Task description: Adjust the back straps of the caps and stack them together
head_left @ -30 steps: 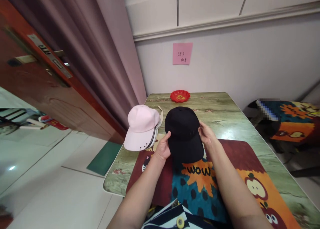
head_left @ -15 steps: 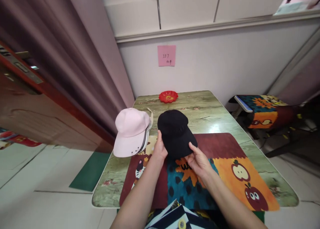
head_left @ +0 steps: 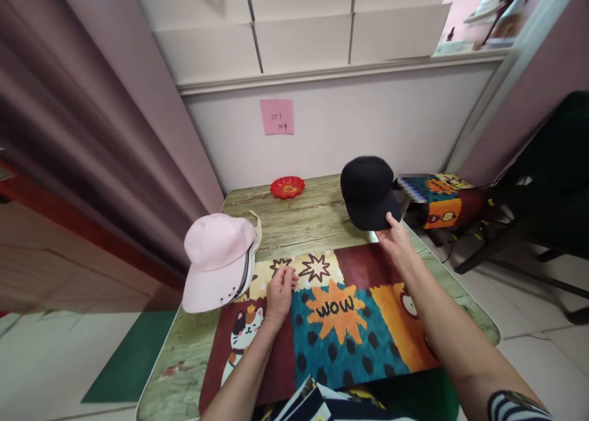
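Note:
A black baseball cap (head_left: 368,191) is in my right hand (head_left: 393,237), thumb on top of its brim and fingers beneath, near the right back edge of the table. My left hand (head_left: 281,292) is over the printed placemat (head_left: 331,341) with its fingers curled in and nothing visible in them. To its left is a pink cap (head_left: 218,249) on top of a small stack, whose dark and white brim edges show underneath. A pale strap sticks up behind the stack.
A red scalloped dish (head_left: 288,188) sits at the back of the green marbled table (head_left: 304,215). On the wall hangs a pink paper note (head_left: 277,116). A curtain (head_left: 133,102) hangs at the left, and a dark chair (head_left: 543,181) stands at the right.
My right hand has carried the black cap to the right and further back. My left hand has let go of it and curled its fingers. The view has shifted to the right.

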A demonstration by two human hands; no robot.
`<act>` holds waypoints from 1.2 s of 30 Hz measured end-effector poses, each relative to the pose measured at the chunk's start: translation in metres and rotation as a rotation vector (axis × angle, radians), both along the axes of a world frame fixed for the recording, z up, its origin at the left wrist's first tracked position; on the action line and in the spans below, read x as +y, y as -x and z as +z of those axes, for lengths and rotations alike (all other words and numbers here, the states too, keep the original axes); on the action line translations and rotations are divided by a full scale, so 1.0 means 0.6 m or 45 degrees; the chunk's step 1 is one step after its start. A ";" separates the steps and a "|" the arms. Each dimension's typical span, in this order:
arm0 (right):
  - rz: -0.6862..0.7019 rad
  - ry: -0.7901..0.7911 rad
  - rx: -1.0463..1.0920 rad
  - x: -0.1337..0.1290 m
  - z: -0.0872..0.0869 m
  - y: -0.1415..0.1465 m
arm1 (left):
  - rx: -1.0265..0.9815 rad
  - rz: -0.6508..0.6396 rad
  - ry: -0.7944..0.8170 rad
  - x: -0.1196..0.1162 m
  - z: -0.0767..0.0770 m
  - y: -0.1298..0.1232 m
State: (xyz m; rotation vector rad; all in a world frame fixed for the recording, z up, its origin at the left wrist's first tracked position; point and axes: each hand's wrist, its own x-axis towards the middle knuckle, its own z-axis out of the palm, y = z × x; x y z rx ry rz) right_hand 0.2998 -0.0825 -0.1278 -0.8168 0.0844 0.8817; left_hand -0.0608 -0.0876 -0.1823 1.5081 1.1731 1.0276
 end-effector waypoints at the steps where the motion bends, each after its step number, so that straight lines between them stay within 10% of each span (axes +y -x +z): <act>1: 0.008 0.093 0.024 -0.006 -0.019 -0.010 | 0.004 0.004 0.001 0.002 0.000 -0.001; 7: 0.016 0.323 0.045 -0.047 -0.085 -0.039 | 0.039 0.014 0.000 0.007 -0.001 -0.005; 36: -0.379 0.743 -0.659 -0.111 -0.131 -0.044 | 0.018 -0.014 -0.079 -0.003 0.008 -0.001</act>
